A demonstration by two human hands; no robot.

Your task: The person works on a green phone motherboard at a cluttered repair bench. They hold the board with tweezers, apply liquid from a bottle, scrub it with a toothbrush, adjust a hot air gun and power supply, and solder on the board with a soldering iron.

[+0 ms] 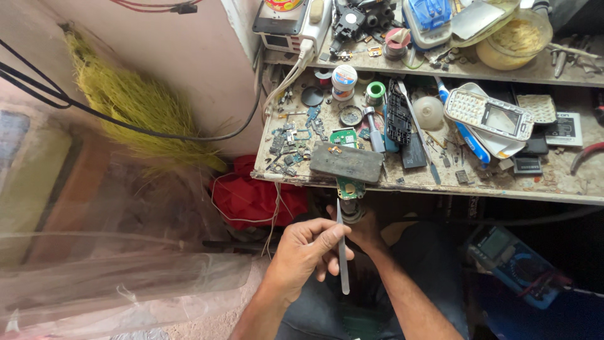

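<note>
My left hand [306, 252] pinches a pair of slim metal tweezers [342, 258], tips pointing up toward a small green circuit board [350, 187]. The board hangs over the front edge of the workbench [440, 186], half tucked under a dark flat block [346, 162]. My right hand [363, 228] is just behind the tweezers and below the board, its fingers curled around a dark round object [351, 213]. What that object is I cannot make out. Both hands sit below the bench edge, over my lap.
The bench is strewn with phone parts: a white keypad phone shell [487, 113], a black frame [397, 113], small boards [290, 141], a solder spool [375, 90]. A blue multimeter [513, 264] lies at lower right, a red cloth [251, 196] and a yellow fibre bundle [135, 104] at left.
</note>
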